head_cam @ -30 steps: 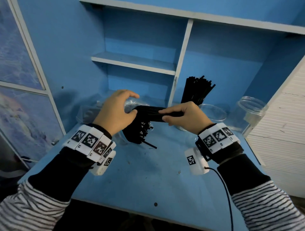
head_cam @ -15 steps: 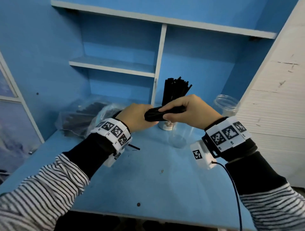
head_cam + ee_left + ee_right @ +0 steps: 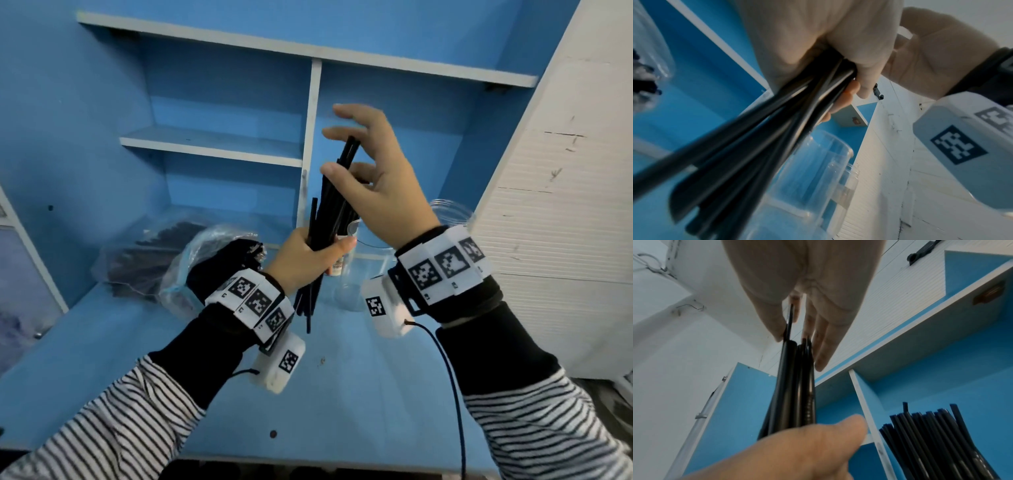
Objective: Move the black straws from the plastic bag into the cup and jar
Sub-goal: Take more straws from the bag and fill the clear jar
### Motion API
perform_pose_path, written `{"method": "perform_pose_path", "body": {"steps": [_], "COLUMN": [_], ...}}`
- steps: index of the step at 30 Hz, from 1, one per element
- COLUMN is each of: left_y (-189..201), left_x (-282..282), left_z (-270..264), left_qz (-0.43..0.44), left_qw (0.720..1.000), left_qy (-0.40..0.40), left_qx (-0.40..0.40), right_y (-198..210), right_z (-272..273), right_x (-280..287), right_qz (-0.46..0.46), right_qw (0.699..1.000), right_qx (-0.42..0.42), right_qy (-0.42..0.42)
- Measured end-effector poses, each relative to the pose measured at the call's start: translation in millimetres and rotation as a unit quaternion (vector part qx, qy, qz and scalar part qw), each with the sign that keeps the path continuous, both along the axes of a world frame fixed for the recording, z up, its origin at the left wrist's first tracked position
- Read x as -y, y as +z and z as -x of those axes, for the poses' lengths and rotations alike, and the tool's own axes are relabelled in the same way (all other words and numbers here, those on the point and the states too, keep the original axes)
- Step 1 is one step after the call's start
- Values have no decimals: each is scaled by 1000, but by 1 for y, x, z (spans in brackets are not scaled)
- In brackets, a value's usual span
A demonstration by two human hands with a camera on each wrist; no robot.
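Observation:
My left hand (image 3: pixel 305 260) grips a bundle of black straws (image 3: pixel 334 205) round its lower half and holds it upright above the blue tabletop (image 3: pixel 342 394). The right hand (image 3: pixel 342 150) is at the bundle's top with fingers straight and spread; its thumb touches the side of the straws. In the left wrist view the straws (image 3: pixel 756 146) fan out of my fist (image 3: pixel 838 48) over a clear cup (image 3: pixel 812 178). That cup (image 3: pixel 366 274) stands just behind the bundle, and a clear jar (image 3: pixel 448 212) stands further right. The plastic bag (image 3: pixel 147 260) with more straws lies at the left.
A second batch of black straws (image 3: pixel 937 443) stands in a container at the back, mostly hidden behind my hands in the head view. Blue shelves (image 3: pixel 212 144) and a white divider (image 3: pixel 310 137) rise behind. A white panel (image 3: pixel 565 205) closes the right side.
The bundle has turned from lying level between both hands to standing upright in the left hand. The right hand has let go of its grip and risen to the top, fingers spread.

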State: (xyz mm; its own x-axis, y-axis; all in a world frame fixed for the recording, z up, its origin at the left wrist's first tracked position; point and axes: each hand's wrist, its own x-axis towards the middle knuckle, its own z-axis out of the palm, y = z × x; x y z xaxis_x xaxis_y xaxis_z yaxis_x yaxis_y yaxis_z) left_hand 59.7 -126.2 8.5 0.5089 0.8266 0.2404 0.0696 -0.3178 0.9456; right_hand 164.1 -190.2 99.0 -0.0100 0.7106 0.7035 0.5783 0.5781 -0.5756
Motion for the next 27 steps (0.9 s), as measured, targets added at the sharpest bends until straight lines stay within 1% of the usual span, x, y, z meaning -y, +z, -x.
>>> {"method": "perform_pose_path", "body": {"steps": [2, 5, 7, 9, 11, 12, 14, 16, 18, 20, 22, 27], "left_y": [-10, -27, -32, -31, -25, -23, -20, -22, -28, -36, -42, -39], "left_x": [1, -1, -1, 0, 3, 3, 2, 0, -2, -3, -3, 1], "left_z": [0, 3, 3, 4, 4, 4, 4, 5, 6, 7, 8, 4], "left_qz": [8, 38, 52, 47, 35, 28, 21, 18, 32, 62, 92, 80], "left_qw": [1000, 999, 998, 998, 999, 999, 998, 997, 993, 986, 983, 984], "left_qy": [-12, -8, 2, 4, -6, -9, -10, -3, -5, -11, -3, 20], "left_qx": [0, -17, -25, -35, -36, -40, -55, -75, -116, -152, -157, -156], "right_y": [-12, -34, -46, -50, -50, -50, -52, -57, -64, -68, -70, -64], "right_z": [0, -5, -7, -7, -6, -6, -6, -5, -4, -4, -3, -2], "right_x": [-5, -13, -16, -15, -15, -15, -16, -18, -21, -21, -20, -16], "right_qz": [19, 53, 87, 97, 76, 67, 76, 98, 86, 68, 49, 18], "right_qw": [999, 990, 982, 985, 991, 992, 989, 980, 979, 983, 986, 991], "right_qx": [22, 115, 155, 136, 107, 104, 129, 170, 183, 169, 153, 123], "right_qy": [-20, -60, -61, -52, -34, -23, -10, -15, -32, -36, -33, -56]}}
